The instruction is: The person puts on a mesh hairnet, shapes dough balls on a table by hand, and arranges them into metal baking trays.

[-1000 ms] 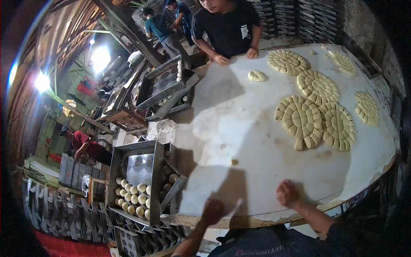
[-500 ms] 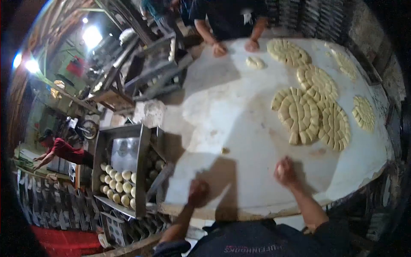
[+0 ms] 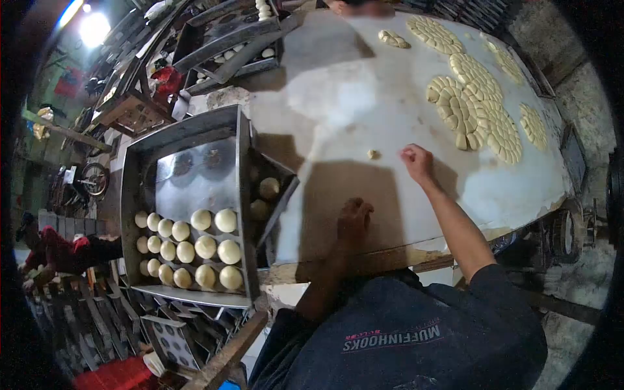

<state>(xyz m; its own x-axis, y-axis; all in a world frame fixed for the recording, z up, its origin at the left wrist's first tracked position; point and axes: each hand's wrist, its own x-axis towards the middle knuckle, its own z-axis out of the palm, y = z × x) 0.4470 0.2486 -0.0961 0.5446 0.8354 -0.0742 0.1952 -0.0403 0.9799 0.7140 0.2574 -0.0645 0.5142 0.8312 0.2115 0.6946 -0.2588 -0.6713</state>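
Note:
My left hand (image 3: 355, 218) is low over the near part of the pale tabletop (image 3: 325, 140), in my own shadow. Its fingers are curled in, and whatever may be under them is hidden. Further forward and to the right, my right hand (image 3: 416, 162) has its fingers bent together at the table surface; I cannot make out anything inside them. A small lump of dough (image 3: 373, 154) lies on the table just left of my right hand, apart from it. Cut dough pieces in rounded clusters (image 3: 455, 110) rest on the table to the right.
To the left stands a metal tray (image 3: 246, 195) with rows of round dough balls (image 3: 205, 247). More trays (image 3: 227, 49) with dough sit at the back left. A small dough cluster (image 3: 394, 39) lies near the far edge. A person in red (image 3: 62, 253) is at far left.
The view has shifted toward the tray on the left. My hands are closer together, both still curled. The person across the table has mostly left the frame at the top.

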